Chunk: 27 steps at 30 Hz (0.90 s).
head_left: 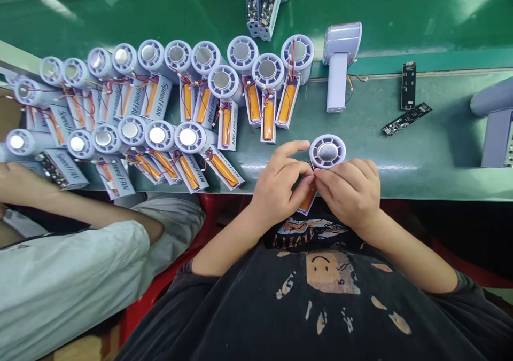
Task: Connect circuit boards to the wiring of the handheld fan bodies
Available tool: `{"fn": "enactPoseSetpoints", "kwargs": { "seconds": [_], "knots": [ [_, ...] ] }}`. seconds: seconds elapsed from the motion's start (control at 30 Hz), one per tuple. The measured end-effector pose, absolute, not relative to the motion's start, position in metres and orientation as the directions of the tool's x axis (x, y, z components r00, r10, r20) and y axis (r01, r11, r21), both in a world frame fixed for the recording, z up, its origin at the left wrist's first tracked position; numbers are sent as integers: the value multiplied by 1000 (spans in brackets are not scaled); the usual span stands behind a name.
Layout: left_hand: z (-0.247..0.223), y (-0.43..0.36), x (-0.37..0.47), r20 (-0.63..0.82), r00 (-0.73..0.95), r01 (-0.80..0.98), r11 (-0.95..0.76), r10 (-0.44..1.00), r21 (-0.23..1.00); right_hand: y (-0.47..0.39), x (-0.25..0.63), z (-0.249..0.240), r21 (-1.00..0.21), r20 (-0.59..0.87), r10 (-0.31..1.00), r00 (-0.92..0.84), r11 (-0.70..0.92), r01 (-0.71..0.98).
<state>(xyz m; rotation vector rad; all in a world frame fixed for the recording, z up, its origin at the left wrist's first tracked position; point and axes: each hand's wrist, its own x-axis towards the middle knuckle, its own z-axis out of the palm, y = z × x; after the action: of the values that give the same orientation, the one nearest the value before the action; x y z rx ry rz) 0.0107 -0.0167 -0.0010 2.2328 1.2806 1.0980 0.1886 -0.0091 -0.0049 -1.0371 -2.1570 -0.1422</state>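
A pale purple handheld fan (327,151) is at the bench's front edge, its round head up and its open handle toward me. An orange battery (308,198) shows in that handle. My left hand (282,182) pinches at the neck of the fan, its index finger stretched toward the head. My right hand (350,193) is closed too, its thumb and fingertips meeting the left ones over the top of the handle. What lies between the fingertips, perhaps thin wires, is too small to make out.
Rows of opened fans (228,120) with orange batteries fill the bench's left side. Two black circuit boards (407,86) lie at right, near a fan lying face down (337,78). Another fan (497,120) is at the right edge. A co-worker's arm (72,201) reaches in at left.
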Motion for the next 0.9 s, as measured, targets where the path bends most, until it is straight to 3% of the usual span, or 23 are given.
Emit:
{"fn": "enactPoseSetpoints", "kwargs": {
  "seconds": [0.17, 0.27, 0.53, 0.67, 0.9],
  "knots": [
    [-3, -18, 14, 415, 225, 570, -465, 882, 678, -8, 187, -4, -483, 549, 775, -313, 600, 638],
    [-1, -19, 16, 381, 232, 547, -444, 895, 709, -8, 187, -6, -581, 535, 796, -282, 589, 562],
    [-1, -18, 16, 307, 194, 445, -363, 932, 819, -7, 182, -7, -519, 606, 762, -226, 595, 614],
    [-3, -20, 18, 322, 161, 457, -360, 933, 813, -6, 179, -9, -496, 597, 770, -224, 574, 652],
    [-9, -22, 15, 268, 159, 286, -304, 950, 909, -2, 181, -3, -695, 534, 827, -176, 547, 466]
  ]
}}
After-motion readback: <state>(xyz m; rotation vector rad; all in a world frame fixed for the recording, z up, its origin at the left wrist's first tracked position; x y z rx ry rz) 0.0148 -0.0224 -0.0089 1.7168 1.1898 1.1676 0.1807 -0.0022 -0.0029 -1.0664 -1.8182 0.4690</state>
